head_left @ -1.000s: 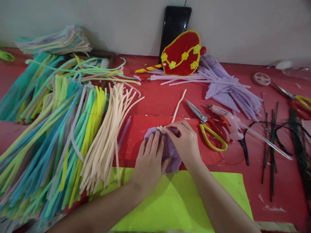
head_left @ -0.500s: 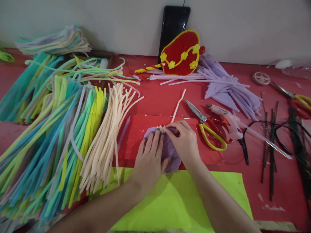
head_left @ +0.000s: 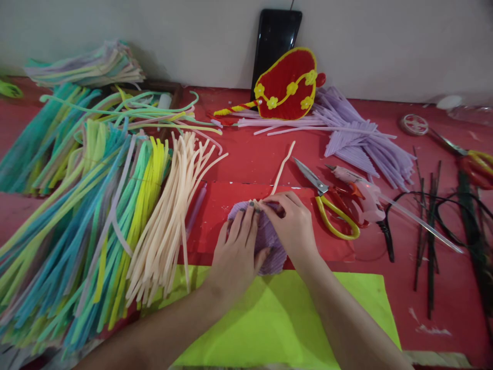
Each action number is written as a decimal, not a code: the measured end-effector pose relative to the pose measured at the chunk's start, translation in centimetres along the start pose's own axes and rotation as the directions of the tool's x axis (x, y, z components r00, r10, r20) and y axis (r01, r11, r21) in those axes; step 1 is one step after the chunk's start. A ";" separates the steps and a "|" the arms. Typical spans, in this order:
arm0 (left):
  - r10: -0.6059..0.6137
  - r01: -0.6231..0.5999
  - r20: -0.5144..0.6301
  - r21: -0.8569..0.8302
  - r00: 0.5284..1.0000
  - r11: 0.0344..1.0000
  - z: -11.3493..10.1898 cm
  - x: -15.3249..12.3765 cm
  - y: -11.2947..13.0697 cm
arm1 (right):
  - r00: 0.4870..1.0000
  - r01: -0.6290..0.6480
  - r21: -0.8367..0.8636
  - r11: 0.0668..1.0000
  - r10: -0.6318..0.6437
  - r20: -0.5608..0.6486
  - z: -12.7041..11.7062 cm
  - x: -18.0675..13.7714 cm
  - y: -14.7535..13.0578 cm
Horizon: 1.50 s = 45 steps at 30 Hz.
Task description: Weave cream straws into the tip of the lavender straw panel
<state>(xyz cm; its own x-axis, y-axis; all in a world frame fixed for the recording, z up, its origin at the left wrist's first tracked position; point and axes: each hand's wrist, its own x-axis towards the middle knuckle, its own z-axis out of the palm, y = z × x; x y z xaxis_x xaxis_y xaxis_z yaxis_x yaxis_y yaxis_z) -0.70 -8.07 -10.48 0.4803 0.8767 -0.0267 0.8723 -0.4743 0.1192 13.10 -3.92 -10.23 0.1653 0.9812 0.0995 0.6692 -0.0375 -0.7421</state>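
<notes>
Under my hands lies a purple panel of pipe cleaners [head_left: 272, 252], set side by side. My left hand [head_left: 235, 252] rests flat on it with the fingers stretched out, pressing it down near its far edge. At that edge my right hand [head_left: 292, 223] pinches a cream pipe cleaner [head_left: 283, 167] between thumb and forefinger. Its free end points away from me, past the hand. Part of the cream piece along the panel's edge is covered by my fingertips.
Scissors [head_left: 339, 218] and a pink glue gun [head_left: 358, 192] lie on the right. Cream pipe cleaners [head_left: 169, 226] and coloured bundles fill the left. Behind are a red fan [head_left: 283, 77], a phone [head_left: 273, 46] and purple pipe cleaners [head_left: 354, 133]. Green paper [head_left: 277, 318] lies in front.
Both hands stay in nearly the same place. My left fingertips have shifted very slightly at the panel's far edge; nothing else has visibly moved.
</notes>
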 end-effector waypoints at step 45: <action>0.007 -0.007 -0.012 -0.031 1.000 0.999 -0.5 0.2 -0.5 | 1.000 0.015 0.043 0.999 -0.014 -0.016 -0.2 0.2 0.3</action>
<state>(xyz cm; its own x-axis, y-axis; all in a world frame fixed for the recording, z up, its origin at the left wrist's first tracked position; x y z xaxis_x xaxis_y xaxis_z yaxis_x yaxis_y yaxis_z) -1.08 -7.61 -10.06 0.4852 0.8743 -0.0139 0.8655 -0.4779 0.1500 13.51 -3.82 -10.30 0.1674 0.9785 0.1205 0.6400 -0.0149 -0.7682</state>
